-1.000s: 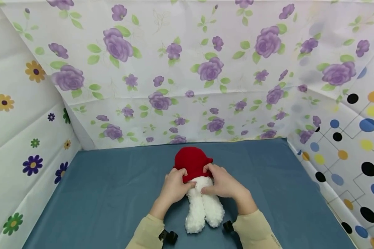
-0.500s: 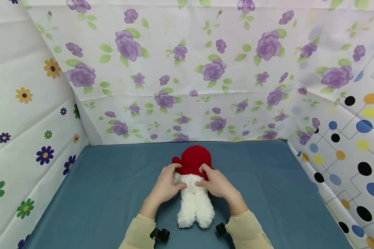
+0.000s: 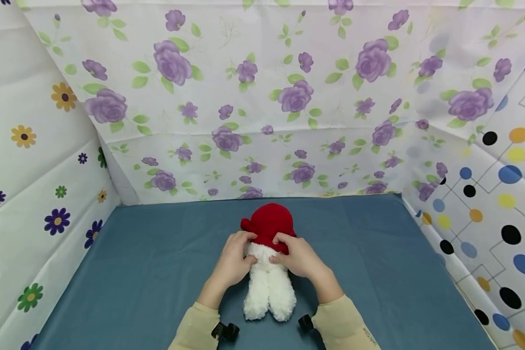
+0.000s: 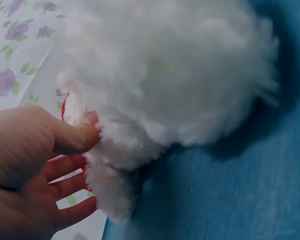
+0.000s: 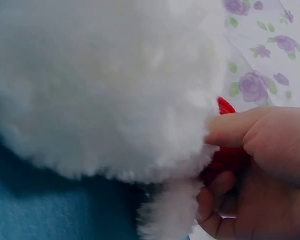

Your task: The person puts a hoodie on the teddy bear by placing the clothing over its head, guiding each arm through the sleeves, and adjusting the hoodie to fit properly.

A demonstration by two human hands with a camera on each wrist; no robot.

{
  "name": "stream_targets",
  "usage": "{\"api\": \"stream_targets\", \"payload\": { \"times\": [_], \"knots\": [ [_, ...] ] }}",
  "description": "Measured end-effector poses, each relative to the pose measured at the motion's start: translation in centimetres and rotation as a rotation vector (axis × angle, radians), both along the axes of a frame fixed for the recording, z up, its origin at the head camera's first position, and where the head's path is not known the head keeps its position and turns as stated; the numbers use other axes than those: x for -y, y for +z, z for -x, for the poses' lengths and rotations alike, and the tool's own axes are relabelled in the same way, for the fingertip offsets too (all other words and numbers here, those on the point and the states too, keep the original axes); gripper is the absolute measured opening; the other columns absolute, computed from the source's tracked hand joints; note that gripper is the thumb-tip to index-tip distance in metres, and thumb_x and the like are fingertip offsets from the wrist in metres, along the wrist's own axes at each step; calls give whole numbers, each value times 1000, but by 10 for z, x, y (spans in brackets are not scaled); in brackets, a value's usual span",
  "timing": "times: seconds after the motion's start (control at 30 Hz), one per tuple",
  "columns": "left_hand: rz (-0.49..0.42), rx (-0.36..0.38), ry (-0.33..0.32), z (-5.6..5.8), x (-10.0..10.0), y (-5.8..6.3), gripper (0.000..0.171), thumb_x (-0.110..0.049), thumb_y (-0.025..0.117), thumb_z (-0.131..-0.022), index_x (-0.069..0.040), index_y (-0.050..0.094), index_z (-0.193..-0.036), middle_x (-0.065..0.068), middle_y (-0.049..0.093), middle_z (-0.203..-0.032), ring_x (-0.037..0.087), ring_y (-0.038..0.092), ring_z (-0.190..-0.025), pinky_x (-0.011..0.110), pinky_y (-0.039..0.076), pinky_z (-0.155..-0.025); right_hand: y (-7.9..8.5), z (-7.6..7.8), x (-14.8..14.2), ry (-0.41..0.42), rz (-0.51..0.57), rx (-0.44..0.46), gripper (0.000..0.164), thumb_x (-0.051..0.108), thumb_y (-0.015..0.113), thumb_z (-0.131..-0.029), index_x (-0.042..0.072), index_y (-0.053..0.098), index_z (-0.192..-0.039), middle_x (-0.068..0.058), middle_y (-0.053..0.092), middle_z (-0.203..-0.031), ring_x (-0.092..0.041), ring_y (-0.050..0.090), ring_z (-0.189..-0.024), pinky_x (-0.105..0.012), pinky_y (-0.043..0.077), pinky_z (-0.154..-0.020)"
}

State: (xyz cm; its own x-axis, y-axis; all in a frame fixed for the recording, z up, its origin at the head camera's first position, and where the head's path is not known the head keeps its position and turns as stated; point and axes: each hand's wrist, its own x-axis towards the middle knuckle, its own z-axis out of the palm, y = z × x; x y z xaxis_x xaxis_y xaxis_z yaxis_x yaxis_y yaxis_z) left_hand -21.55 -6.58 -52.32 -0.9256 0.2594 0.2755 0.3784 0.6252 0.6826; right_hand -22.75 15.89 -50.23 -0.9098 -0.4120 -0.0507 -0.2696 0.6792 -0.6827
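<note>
A white fluffy plush toy (image 3: 269, 289) lies on the blue cloth, its two legs toward the person. Over its top end sits a red knitted hat (image 3: 271, 221), with a small red nub sticking out at the left. My left hand (image 3: 233, 260) grips the hat's left edge, thumb against the white fur. At the opposite side my right hand (image 3: 301, 255) pinches the hat's lower edge with curled fingers, its thumb also on the fur. Fur fills much of both wrist views, where only slivers of red show beside the fingers. The toy's face is not visible.
Blue cloth (image 3: 166, 272) covers the table. A white sheet with purple roses (image 3: 262, 97) hangs behind it. Patterned sheets stand on the left (image 3: 48, 194) and right (image 3: 485, 218). Small black cameras (image 3: 225, 332) are worn at both wrists.
Both hands and the plush toy have shifted slightly left. One second ago a red bit stuck out at the hat's right; now one sticks out at its left. The toy's legs point straighter toward the person.
</note>
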Motion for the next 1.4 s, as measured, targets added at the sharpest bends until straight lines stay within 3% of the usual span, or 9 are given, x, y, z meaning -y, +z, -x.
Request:
{"api": "stream_targets", "payload": {
  "times": [0.2, 0.33, 0.47, 0.7, 0.87, 1.03, 1.2, 1.4],
  "knots": [
    [109, -99, -36, 2, 0, -5, 34, -2, 83, -91, -5, 65, -120, 11, 61, -122, 40, 49, -129, 60, 44, -101, 0, 1, 1, 33, -91, -34, 60, 38, 92, -86, 13, 58, -128, 3, 64, -93, -16, 62, -85, -37, 55, -74],
    [167, -160, -2, 1, 0, -10, 28, -8, 87, -90, -10, 61, -100, 10, 58, -118, 40, 49, -125, 58, 45, -96, -1, -3, 4, 10, -110, -56, 56, 34, 91, -88, 11, 57, -125, 2, 64, -87, -17, 63, -80, -38, 56, -73],
    [137, -167, 20, 2, 4, -12, 33, -14, 92, -87, -12, 60, -92, 8, 58, -116, 36, 50, -122, 55, 44, -93, -1, -6, 6, -21, -142, -94, 50, 30, 89, -91, 12, 58, -126, -2, 69, -101, -22, 62, -90, -40, 55, -74],
    [53, -19, -111, 8, 22, -1, 43, -11, 97, -79, -14, 59, -99, -1, 59, -103, 29, 53, -117, 52, 43, -93, -2, 0, -6, 26, -53, -24, 54, 30, 91, -88, 14, 59, -128, -4, 67, -114, -19, 61, -97, -40, 55, -80],
    [72, 56, -142, 6, 29, -3, 49, -2, 93, -82, -11, 61, -117, 5, 63, -120, 34, 51, -132, 59, 41, -104, -1, 2, -14, -25, -99, -58, 58, 30, 96, -83, 22, 60, -127, -1, 64, -126, -27, 52, -114, -53, 48, -92],
    [110, 43, -105, 5, 20, -12, 57, 4, 84, -88, -4, 56, -137, 15, 59, -140, 37, 49, -137, 62, 40, -108, -2, 1, -12, -52, -165, -170, 65, 38, 98, -79, 21, 62, -130, -3, 65, -132, -32, 55, -122, -66, 42, -97],
    [109, 19, -50, 4, 11, -16, 51, 9, 78, -90, -5, 57, -134, 16, 62, -136, 37, 53, -131, 60, 43, -105, -5, -2, -6, -51, -172, -189, 61, 32, 96, -82, 17, 62, -130, -4, 68, -129, -29, 59, -116, -61, 47, -97],
    [190, -81, -17, 3, 7, -17, 40, 10, 75, -92, -6, 62, -126, 14, 67, -125, 34, 58, -122, 53, 46, -96, -9, -4, 1, -1, -196, -234, 47, 14, 87, -91, 11, 58, -128, -10, 70, -120, -30, 62, -110, -46, 57, -86]
  ]
}}
